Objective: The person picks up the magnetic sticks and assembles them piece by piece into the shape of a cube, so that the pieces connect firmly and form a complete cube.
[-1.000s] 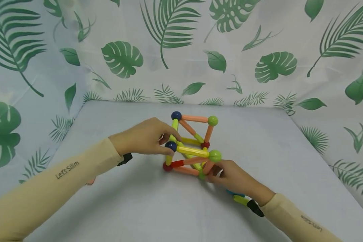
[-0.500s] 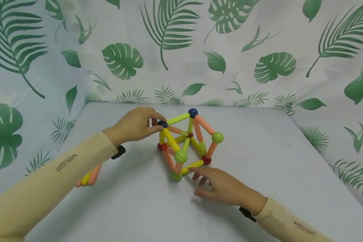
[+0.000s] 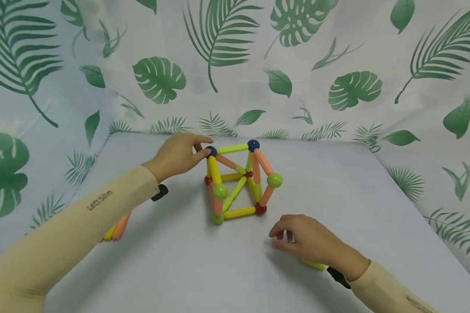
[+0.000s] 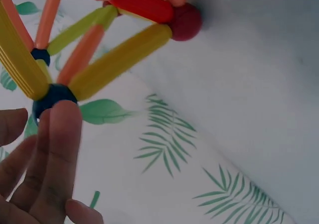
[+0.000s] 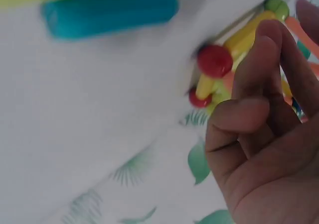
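A frame of magnetic sticks and balls stands mid-table in the head view, boxlike with diagonal sticks. My left hand (image 3: 176, 154) is at its upper left corner, touching a dark blue ball (image 3: 211, 151). In the left wrist view a fingertip (image 4: 66, 117) rests against that blue ball (image 4: 54, 95). Green balls (image 3: 220, 191) and a red ball (image 3: 260, 208) mark the near corners, a yellow stick (image 3: 240, 212) joining the lower ones. To the right, apart from the frame, my right hand (image 3: 309, 239) hovers with loosely bent fingers and nothing in them.
Loose orange (image 3: 120, 227) and yellow sticks (image 3: 109, 233) lie by the left forearm. Partly under the right wrist is a lime stick (image 3: 314, 264); beside it the right wrist view shows a blue stick (image 5: 109, 14). A leaf-print cloth (image 3: 235, 100) hangs behind.
The frame has turned, and its blue-ball corner has moved left and back with my left hand. My right hand has let go of the frame and drawn away to the right.
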{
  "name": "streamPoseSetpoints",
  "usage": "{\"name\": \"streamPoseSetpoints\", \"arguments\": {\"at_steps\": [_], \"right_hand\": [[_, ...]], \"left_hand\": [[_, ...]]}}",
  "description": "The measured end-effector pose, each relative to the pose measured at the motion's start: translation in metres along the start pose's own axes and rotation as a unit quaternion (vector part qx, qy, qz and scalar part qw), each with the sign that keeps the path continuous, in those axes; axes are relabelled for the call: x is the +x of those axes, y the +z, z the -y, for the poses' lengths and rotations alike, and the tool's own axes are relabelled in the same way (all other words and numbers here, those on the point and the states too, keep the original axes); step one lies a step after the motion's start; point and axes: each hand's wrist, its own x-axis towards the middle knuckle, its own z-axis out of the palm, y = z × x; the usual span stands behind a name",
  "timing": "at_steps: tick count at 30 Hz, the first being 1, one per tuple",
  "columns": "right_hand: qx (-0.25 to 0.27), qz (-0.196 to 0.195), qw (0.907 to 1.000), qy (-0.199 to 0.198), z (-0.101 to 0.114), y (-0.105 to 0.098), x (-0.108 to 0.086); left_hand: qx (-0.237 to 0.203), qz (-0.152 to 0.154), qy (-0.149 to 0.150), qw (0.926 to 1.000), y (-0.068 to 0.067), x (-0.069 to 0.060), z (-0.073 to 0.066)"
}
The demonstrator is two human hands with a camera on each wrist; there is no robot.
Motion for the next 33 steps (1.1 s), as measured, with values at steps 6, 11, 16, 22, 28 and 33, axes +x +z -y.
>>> {"name": "streamPoseSetpoints", "arguments": {"at_steps": [6,11,16,22,28,33], "right_hand": [[-0.031,0.038,0.9978,0.045,-0.018,-0.014,-0.021],[-0.01,0.07,0.9961,0.052,-0.028,-0.019,-0.032],[-0.003,0.096,0.9915,0.089,-0.034,-0.021,-0.037],[-0.036,0.081,0.9907,0.103,-0.036,-0.012,-0.034],[-0.053,0.081,0.988,0.121,-0.031,-0.005,-0.028],[-0.051,0.087,0.9861,0.132,-0.029,-0.006,-0.025]], "left_hand": [[-0.012,0.005,-0.01,0.9999,0.002,-0.009,-0.011],[-0.051,0.049,-0.009,0.9975,-0.001,-0.022,-0.026],[-0.073,0.106,0.035,0.991,-0.005,-0.034,-0.043],[-0.051,0.119,0.068,0.9892,-0.003,-0.039,-0.052],[-0.055,0.117,0.066,0.9894,-0.001,-0.038,-0.051],[-0.057,0.125,0.064,0.9885,0.0,-0.037,-0.051]]}}
